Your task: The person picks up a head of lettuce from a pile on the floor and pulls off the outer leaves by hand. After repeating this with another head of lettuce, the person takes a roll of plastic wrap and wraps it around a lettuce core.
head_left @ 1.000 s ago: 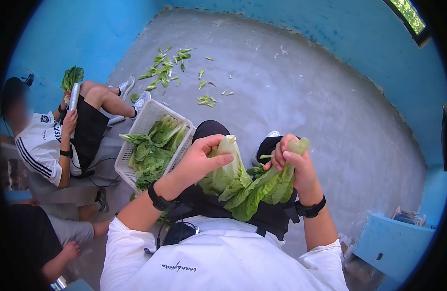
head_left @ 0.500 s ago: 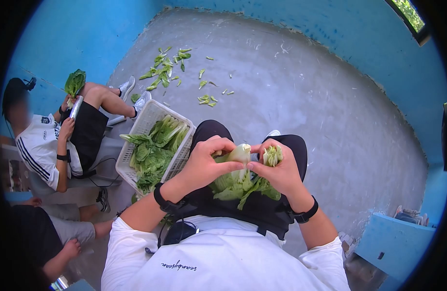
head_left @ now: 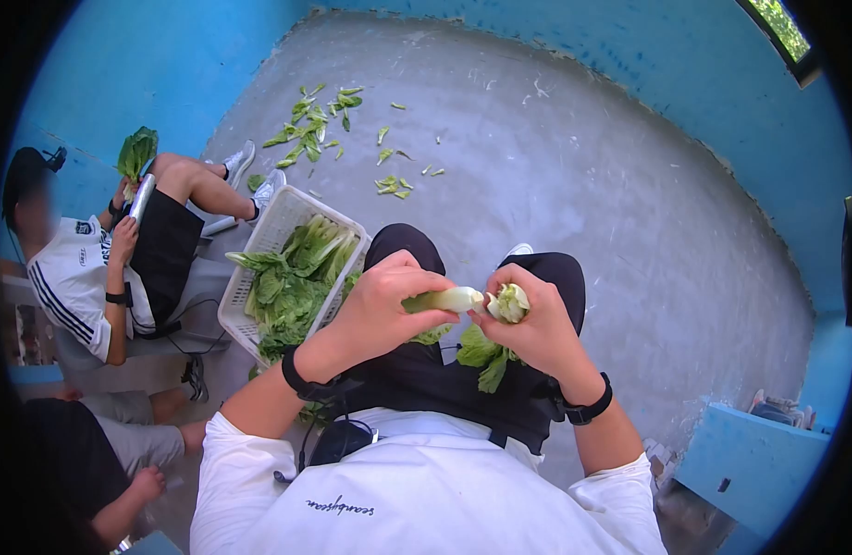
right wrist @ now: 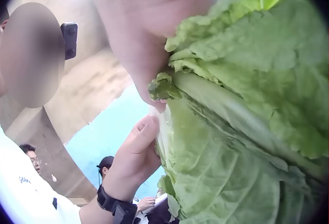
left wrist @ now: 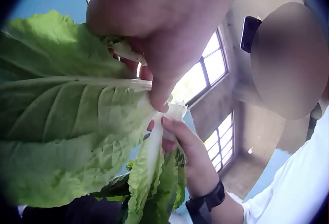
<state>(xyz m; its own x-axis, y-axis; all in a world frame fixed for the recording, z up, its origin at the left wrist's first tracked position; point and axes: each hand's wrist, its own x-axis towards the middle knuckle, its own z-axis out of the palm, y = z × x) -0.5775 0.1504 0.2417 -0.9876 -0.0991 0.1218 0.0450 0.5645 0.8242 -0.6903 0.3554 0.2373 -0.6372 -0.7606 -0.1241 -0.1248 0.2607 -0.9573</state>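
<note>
In the head view my left hand pinches a lettuce near its pale stem end, which points right. My right hand grips a bunch of lettuce leaves, stem ends up and green blades hanging below. The fingertips of both hands are close together at the pale stem end. A broad leaf spreads out from my left hand in the left wrist view. Crinkled leaves fill much of the right wrist view below my right hand, and partly hide its fingers.
A white plastic crate of lettuce stands at my left knee. Leaf scraps lie on the grey floor ahead. To the left, a seated person holds greens and a silvery roll; another person sits nearer. A blue box is at right.
My right hand has moved left with its bunch, up to my left hand. The left hand's lettuce has tipped from upright to pointing right. The seated person's greens shifted slightly.
</note>
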